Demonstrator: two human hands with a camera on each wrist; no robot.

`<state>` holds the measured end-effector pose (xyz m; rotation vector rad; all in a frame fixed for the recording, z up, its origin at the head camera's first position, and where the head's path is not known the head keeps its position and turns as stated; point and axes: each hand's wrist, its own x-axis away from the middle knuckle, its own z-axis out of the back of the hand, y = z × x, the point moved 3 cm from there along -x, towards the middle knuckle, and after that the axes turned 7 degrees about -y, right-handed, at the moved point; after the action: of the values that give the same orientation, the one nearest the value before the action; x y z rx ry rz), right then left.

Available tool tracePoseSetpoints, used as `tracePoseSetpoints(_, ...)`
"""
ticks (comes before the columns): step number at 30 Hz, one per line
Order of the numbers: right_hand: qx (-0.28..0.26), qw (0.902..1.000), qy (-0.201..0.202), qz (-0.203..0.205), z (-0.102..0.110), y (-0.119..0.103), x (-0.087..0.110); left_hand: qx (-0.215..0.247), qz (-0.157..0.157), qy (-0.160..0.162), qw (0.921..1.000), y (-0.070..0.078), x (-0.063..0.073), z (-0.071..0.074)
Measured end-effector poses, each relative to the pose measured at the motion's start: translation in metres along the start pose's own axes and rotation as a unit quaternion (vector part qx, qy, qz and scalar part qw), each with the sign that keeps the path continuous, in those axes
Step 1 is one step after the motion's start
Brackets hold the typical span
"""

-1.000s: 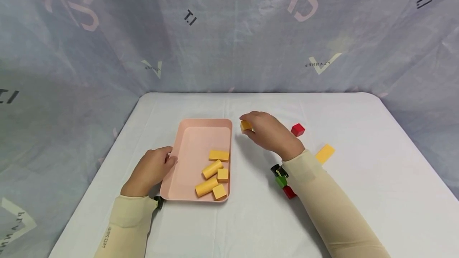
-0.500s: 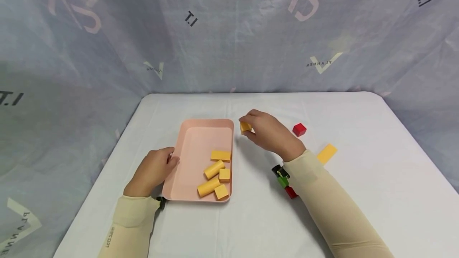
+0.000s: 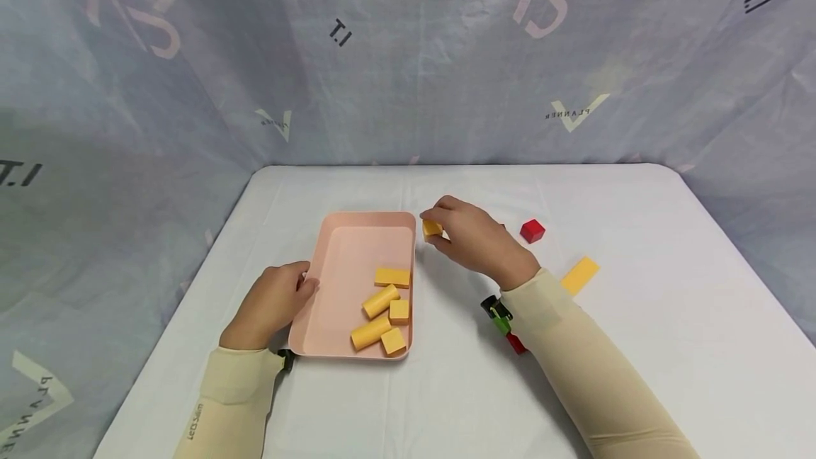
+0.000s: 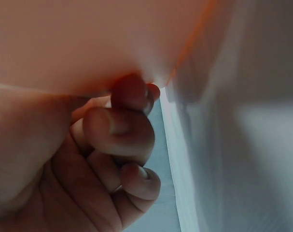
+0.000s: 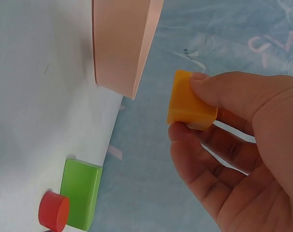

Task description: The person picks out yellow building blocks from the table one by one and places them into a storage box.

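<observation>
My left hand (image 3: pixel 269 305) grips the left rim of a shallow pink tray (image 3: pixel 338 250). In the left wrist view its fingers (image 4: pixel 124 133) curl against the tray's wall. My right hand (image 3: pixel 474 239) pinches a yellow block (image 3: pixel 432 228) between thumb and fingertips, just outside the tray's upper right edge. The right wrist view shows this yellow block (image 5: pixel 187 101) held above the table. Inside the tray, along its right side, lie a flat yellow block (image 3: pixel 392 277), two yellow cylinders (image 3: pixel 380 301) and two yellow cubes (image 3: pixel 399 311).
Right of the tray lie a red cube (image 3: pixel 532 231) and a flat yellow block (image 3: pixel 580 275). A green block (image 3: pixel 501 324) and a red block (image 3: pixel 517 343) are partly covered by the right sleeve. Another green block (image 5: pixel 81 193) and a red cylinder (image 5: pixel 53 211) show in the right wrist view.
My right hand has shifted slightly left with the yellow block, closer to the tray's right rim. The left hand keeps its grip on the tray. The head view has shifted a little.
</observation>
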<state>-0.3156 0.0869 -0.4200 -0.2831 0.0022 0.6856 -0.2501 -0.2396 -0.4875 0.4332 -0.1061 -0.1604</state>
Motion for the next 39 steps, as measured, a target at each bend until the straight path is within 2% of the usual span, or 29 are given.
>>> tracePoseSetpoints(14,0.002,0.9998,0.010,0.019,-0.001,-0.007,0.000,0.000,-0.004,0.004,1.0000,0.000,0.000,0.001)
tracePoseSetpoints(39,0.030,0.9955,0.041,0.079,-0.011,-0.015,-0.002,0.001,-0.001,0.000,1.0000,-0.001,0.000,0.000)
